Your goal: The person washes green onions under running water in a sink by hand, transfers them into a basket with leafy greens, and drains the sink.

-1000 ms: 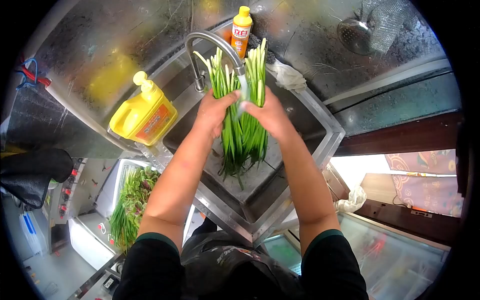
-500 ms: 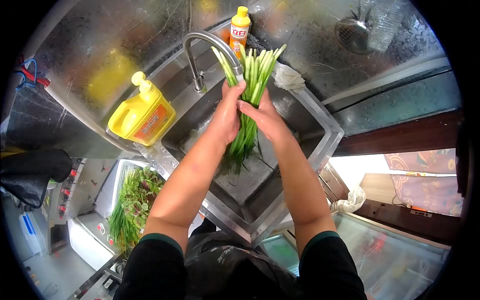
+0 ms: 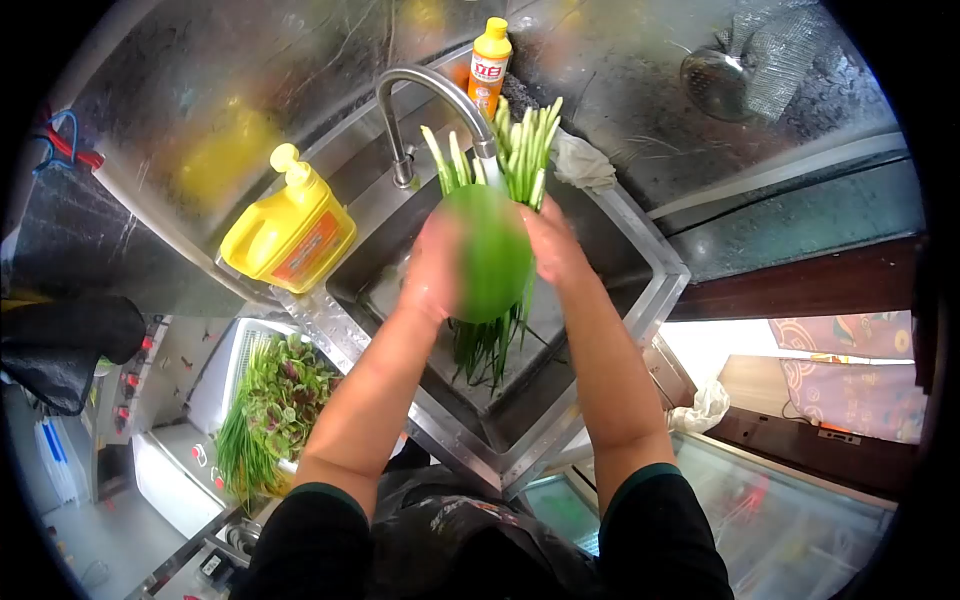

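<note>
A bunch of long green chives (image 3: 520,150) is held upright over the sink basin, pale cut ends up and dark thin leaves hanging down. My left hand (image 3: 428,268) grips it from the left and my right hand (image 3: 552,240) from the right. A green blur covers the middle of the bunch and hides part of my fingers. Right above, the curved metal faucet (image 3: 484,140) runs a stream of water onto the stalks. Below lies the stainless steel sink (image 3: 625,290), where the leaf tips hang.
A yellow pump jug (image 3: 290,235) stands on the sink's left ledge, and a yellow-capped detergent bottle (image 3: 488,70) behind the faucet. A white cloth (image 3: 582,162) lies on the back right rim. Leafy greens (image 3: 285,385) fill a white basket at the lower left.
My hands have shifted down the bunch and moved slightly apart. The chives sit a little lower, with their cut ends spread into two groups around the stream.
</note>
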Demonstrator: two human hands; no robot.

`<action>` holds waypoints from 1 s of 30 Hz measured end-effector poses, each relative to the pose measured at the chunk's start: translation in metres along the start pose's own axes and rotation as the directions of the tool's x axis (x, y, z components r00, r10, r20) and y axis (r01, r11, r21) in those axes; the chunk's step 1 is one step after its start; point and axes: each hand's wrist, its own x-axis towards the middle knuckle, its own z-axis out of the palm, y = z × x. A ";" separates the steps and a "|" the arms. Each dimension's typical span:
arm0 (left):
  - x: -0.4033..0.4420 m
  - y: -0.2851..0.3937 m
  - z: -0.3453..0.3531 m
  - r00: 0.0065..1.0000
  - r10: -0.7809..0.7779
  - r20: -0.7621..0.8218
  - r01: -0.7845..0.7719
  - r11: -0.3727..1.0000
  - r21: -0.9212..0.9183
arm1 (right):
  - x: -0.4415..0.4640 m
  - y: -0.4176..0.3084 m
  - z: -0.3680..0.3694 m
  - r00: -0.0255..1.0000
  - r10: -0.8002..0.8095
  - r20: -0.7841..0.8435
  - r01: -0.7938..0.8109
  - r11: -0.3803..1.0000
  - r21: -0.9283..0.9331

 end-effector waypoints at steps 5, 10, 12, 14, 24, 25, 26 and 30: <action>-0.005 -0.034 0.027 0.906 0.418 0.075 -0.344 0.620 0.705 | 0.004 0.020 0.019 0.999 0.018 -0.049 -0.025 0.989 -0.146; -0.029 -0.020 0.036 0.907 0.303 0.291 -0.374 0.266 0.889 | 0.006 0.016 0.005 0.997 0.032 -0.064 -0.044 0.978 -0.204; -0.028 -0.006 0.013 0.913 0.234 0.335 -0.402 0.370 0.837 | 0.007 0.018 -0.015 0.997 0.071 -0.033 -0.073 0.996 -0.043; -0.026 0.022 0.001 0.947 0.133 0.291 -0.314 0.565 0.763 | 0.005 0.007 -0.023 0.992 0.122 0.031 -0.123 0.992 0.042; 0.004 -0.011 -0.026 0.910 -0.236 0.339 0.059 0.887 0.459 | 0.012 0.013 0.003 0.989 0.119 0.089 -0.135 0.971 0.197; 0.008 -0.016 -0.031 0.906 -0.256 0.336 0.095 0.899 0.428 | 0.012 0.009 0.008 0.996 0.074 0.041 -0.079 0.986 0.145; 0.012 -0.022 -0.036 0.902 -0.275 0.333 0.131 0.909 0.397 | 0.014 0.006 0.011 0.997 0.076 -0.026 -0.076 0.997 0.005; 0.026 -0.023 -0.049 0.861 -0.337 0.381 0.171 0.897 0.409 | 0.037 0.002 0.017 0.981 -0.166 -0.099 0.111 0.902 -0.416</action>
